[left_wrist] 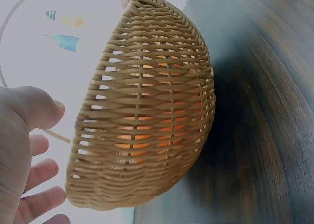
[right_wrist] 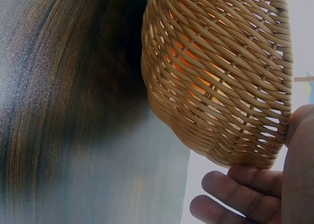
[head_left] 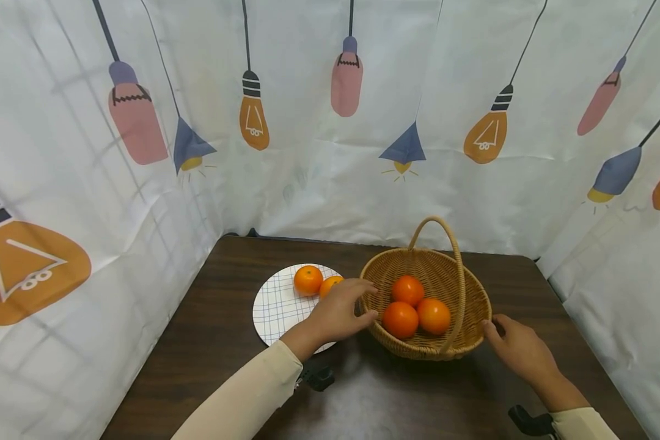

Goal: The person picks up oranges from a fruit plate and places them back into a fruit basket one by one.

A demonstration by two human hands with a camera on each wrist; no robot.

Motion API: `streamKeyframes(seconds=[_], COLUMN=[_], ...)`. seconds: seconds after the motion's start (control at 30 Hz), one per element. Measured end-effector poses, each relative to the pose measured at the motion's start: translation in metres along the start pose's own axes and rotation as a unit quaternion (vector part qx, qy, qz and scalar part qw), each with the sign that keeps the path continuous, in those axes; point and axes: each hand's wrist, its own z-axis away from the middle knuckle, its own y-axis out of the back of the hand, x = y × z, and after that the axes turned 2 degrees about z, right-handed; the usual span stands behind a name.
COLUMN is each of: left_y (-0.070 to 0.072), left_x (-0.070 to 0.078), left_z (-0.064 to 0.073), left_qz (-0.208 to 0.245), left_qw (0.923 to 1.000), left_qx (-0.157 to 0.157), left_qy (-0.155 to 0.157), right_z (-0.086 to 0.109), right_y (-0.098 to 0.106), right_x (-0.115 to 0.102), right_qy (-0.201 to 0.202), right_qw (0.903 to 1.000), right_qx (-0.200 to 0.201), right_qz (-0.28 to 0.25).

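A tan wicker basket (head_left: 475, 293) with a tall arched handle (head_left: 455, 244) stands on the dark table, three round, red-orange fruits (head_left: 400, 319) inside it. My right hand (head_left: 522, 349) pinches its right rim; in the right wrist view the thumb goes behind the rim and the fingers (right_wrist: 245, 197) lie against the outer side. At the left rim, my left hand (head_left: 338, 310) has thumb and fingers spread. The left wrist view shows those fingers (left_wrist: 41, 202) loosely bent beside the weave (left_wrist: 147, 101), not wrapped around it.
Left of the basket lies a round white plate (head_left: 275, 305) with a blue grid and two oranges (head_left: 308, 280), one partly hidden by my left hand. A white curtain (head_left: 308, 195) printed with lamps closes off the back and sides of the wooden table (head_left: 198, 342).
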Motion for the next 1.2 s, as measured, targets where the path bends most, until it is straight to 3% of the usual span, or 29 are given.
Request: streamKeyframes(seconds=[0.23, 0.43, 0.87, 1.2], left_y=[0.007, 0.014, 0.021, 0.025], left_x=[-0.007, -0.015, -0.037, -0.057], left_z=[0.007, 0.014, 0.024, 0.030], left_qz=[0.011, 0.029, 0.000, -0.026], left_qw=[0.9998, 0.9981, 0.9968, 0.9924], left_qx=[0.007, 0.007, 0.020, 0.054], left_qy=[0.017, 0.054, 0.078, 0.107], right_z=[-0.001, -0.002, -0.001, -0.001], right_y=[0.001, 0.001, 0.001, 0.001], right_x=[-0.001, -0.001, -0.001, -0.001], right_qy=[-0.003, -0.004, -0.008, -0.007], right_qw=[1.0000, 1.0000, 1.0000, 1.0000], right_qx=[0.001, 0.002, 0.001, 0.001], right_qz=[0.004, 0.003, 0.006, 0.002])
